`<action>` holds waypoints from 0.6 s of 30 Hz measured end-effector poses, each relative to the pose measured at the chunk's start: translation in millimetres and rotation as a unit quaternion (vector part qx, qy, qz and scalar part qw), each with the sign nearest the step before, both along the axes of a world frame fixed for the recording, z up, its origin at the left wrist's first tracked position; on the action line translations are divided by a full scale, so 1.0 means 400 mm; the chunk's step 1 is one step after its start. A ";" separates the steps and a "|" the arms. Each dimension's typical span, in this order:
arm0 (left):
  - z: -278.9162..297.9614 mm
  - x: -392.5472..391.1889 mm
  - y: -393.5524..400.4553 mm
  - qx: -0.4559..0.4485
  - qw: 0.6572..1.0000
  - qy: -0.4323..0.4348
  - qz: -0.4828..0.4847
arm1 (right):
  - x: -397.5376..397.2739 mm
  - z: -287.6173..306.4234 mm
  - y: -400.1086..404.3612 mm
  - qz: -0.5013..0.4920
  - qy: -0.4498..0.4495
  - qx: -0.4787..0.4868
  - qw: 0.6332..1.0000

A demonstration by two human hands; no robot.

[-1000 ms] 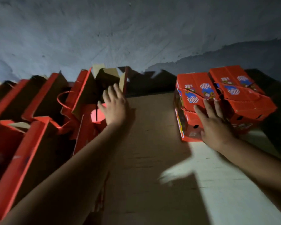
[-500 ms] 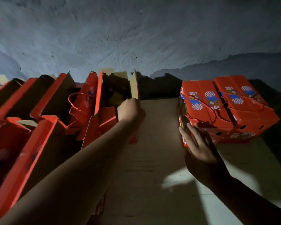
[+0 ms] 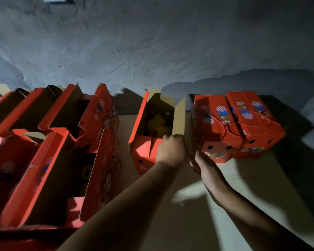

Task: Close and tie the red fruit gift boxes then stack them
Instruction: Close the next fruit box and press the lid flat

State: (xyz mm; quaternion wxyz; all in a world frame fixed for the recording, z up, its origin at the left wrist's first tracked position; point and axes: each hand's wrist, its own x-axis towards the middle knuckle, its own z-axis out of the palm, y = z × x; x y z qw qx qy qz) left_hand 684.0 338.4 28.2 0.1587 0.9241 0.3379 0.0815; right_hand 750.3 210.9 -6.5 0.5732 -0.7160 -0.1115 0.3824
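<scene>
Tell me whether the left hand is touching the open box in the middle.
Touching. The head view shows the left hand with its fingers curled over the near top edge of the open box, gripping it.

no readable text, printed labels on the closed red boxes (image 3: 223,127) too blurred to make out
</scene>
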 end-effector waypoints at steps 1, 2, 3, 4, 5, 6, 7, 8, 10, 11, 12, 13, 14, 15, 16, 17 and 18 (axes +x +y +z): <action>0.003 -0.013 -0.029 -0.003 1.000 0.009 -0.016 | -0.008 0.023 -0.009 -0.020 0.060 0.016 0.998; 0.006 -0.027 -0.060 -0.006 1.000 0.011 -0.022 | -0.018 0.046 -0.021 -0.028 0.109 0.021 0.993; 0.008 -0.041 -0.094 -0.003 1.000 0.015 -0.021 | -0.029 0.064 -0.034 -0.022 0.141 0.018 0.990; 0.011 -0.057 -0.130 0.004 0.999 0.026 -0.023 | -0.040 0.080 -0.048 -0.007 0.159 0.014 0.987; 0.012 -0.074 -0.168 0.012 0.998 0.043 -0.035 | -0.051 0.092 -0.064 0.006 0.165 0.006 0.986; 0.014 -0.093 -0.207 0.021 0.996 0.064 -0.053 | -0.062 0.103 -0.083 0.013 0.166 -0.002 0.986; 0.016 -0.112 -0.244 0.022 0.994 0.083 -0.072 | -0.075 0.113 -0.102 0.017 0.165 -0.013 0.986; 0.020 -0.133 -0.281 0.022 0.991 0.100 -0.082 | -0.091 0.123 -0.124 0.019 0.161 -0.028 0.986; 0.029 -0.175 -0.350 0.033 0.985 0.139 -0.093 | -0.127 0.133 -0.176 0.026 0.136 -0.067 0.988; 0.031 -0.198 -0.384 0.036 0.982 0.156 -0.100 | -0.146 0.136 -0.203 0.030 0.121 -0.083 0.989; 0.036 -0.226 -0.424 0.034 0.979 0.172 -0.104 | -0.171 0.140 -0.241 0.030 0.108 -0.092 0.989; 0.036 -0.252 -0.456 0.030 0.976 0.187 -0.104 | -0.193 0.137 -0.271 0.028 0.105 -0.093 0.990; 0.036 -0.280 -0.484 0.032 0.973 0.200 -0.107 | -0.213 0.133 -0.298 0.025 0.114 -0.087 0.989; 0.039 -0.315 -0.521 0.038 0.969 0.213 -0.115 | -0.241 0.137 -0.337 0.024 0.125 -0.084 0.988; 0.039 -0.348 -0.549 0.040 0.966 0.223 -0.120 | -0.268 0.140 -0.369 0.024 0.133 -0.081 0.988; 0.035 -0.384 -0.578 0.037 0.965 0.228 -0.122 | -0.298 0.144 -0.403 0.026 0.138 -0.079 0.987; 0.033 -0.425 -0.614 0.030 0.966 0.227 -0.123 | -0.330 0.151 -0.443 0.026 0.138 -0.078 0.987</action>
